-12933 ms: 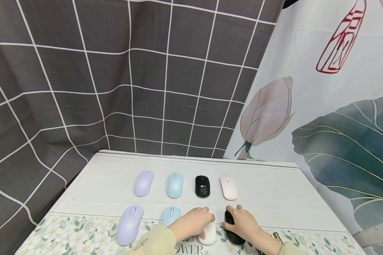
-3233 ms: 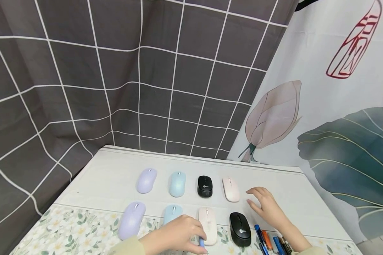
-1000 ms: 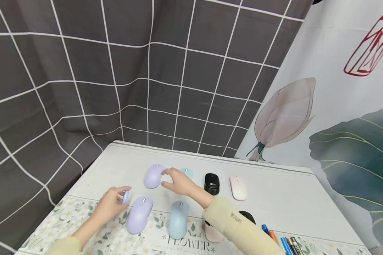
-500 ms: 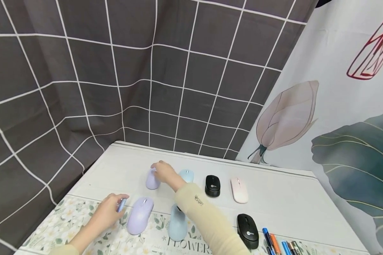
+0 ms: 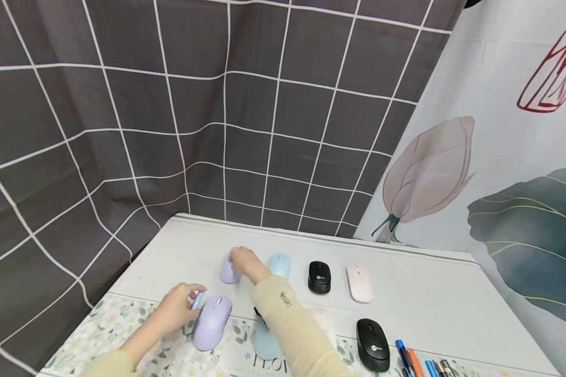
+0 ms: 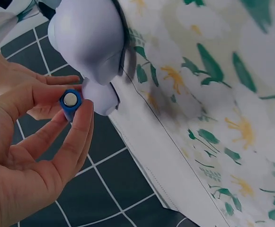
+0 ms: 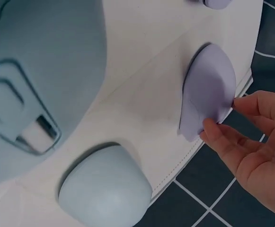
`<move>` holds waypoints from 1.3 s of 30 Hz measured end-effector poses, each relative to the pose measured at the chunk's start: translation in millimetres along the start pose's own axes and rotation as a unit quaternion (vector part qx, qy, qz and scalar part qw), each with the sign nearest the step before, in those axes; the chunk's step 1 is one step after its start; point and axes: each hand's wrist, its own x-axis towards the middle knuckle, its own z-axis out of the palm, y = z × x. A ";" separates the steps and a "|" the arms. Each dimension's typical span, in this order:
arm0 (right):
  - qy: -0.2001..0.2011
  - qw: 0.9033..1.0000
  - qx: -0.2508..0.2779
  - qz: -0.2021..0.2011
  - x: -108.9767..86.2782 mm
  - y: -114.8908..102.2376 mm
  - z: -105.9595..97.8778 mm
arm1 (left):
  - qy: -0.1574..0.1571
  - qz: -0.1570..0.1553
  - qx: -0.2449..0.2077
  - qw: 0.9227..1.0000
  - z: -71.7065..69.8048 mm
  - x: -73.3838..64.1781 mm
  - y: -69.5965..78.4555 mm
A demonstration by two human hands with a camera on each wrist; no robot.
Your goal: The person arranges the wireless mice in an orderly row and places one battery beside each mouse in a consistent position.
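Note:
My left hand (image 5: 176, 308) pinches a short blue battery (image 6: 71, 100) between thumb and fingers; its pale flat end faces the left wrist camera. Just right of that hand lies the near purple mouse (image 5: 212, 323). My right hand (image 5: 247, 263) is stretched across to the far purple mouse (image 7: 209, 90), with thumb and fingertips pinching its front end. That mouse lies on the table. Beside the right hand is the far light blue mouse (image 5: 280, 265). The right sleeve partly covers the near light blue mouse (image 5: 265, 343) and the near pale pink mouse (image 5: 324, 320).
A small black mouse (image 5: 319, 277) and a pale pink mouse (image 5: 359, 284) continue the far row. A larger black mouse (image 5: 373, 345) lies front right, next to several coloured cylinders (image 5: 415, 362). White table covering (image 5: 405, 277) has a floral front band. A dark grid curtain (image 5: 170, 131) hangs behind.
My right hand has come from the right side to the far purple mouse and taken hold of its front end. My left hand has carried the battery left, beside the near purple mouse.

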 end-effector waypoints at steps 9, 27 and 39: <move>0.002 1.000 0.004 0.007 2.3 0.8 3.2 | -0.011 0.010 -0.016 1.000 1.3 26.0 -0.2; 0.058 0.997 -0.043 -0.002 5.3 -1.4 12.2 | 0.027 0.060 -0.057 0.996 7.1 116.9 -11.6; 0.058 0.997 -0.049 -0.001 23.5 9.0 25.3 | -0.033 -0.008 -0.031 0.999 9.6 138.4 2.6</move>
